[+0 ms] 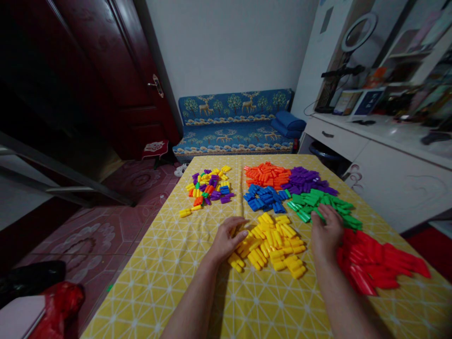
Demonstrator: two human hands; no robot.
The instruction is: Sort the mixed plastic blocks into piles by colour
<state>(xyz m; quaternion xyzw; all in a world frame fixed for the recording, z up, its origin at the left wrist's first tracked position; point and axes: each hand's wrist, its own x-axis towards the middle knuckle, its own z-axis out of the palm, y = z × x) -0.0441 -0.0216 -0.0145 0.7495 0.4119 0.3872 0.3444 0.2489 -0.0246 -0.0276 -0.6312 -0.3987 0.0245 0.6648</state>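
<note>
Small plastic pieces lie in colour piles on a yellow patterned tablecloth. My left hand (231, 235) is at the left edge of the yellow pile (271, 240), its fingers apart and curved. My right hand (326, 226) reaches to the near edge of the green pile (318, 201); its fingers are bent, and what they hold, if anything, is hidden. The red pile (377, 259) lies right of my right wrist. Beyond are blue (264, 197), orange (268, 175) and purple (307, 180) piles. A mixed-colour pile (210, 186) sits at the far left.
The yellow-covered table (176, 273) fills the foreground. A blue sofa (233, 127) stands behind it, and a white cabinet (395, 174) with a ring light (360, 33) is at the right. A dark red door (116, 70) and small stool (155, 149) are at the left.
</note>
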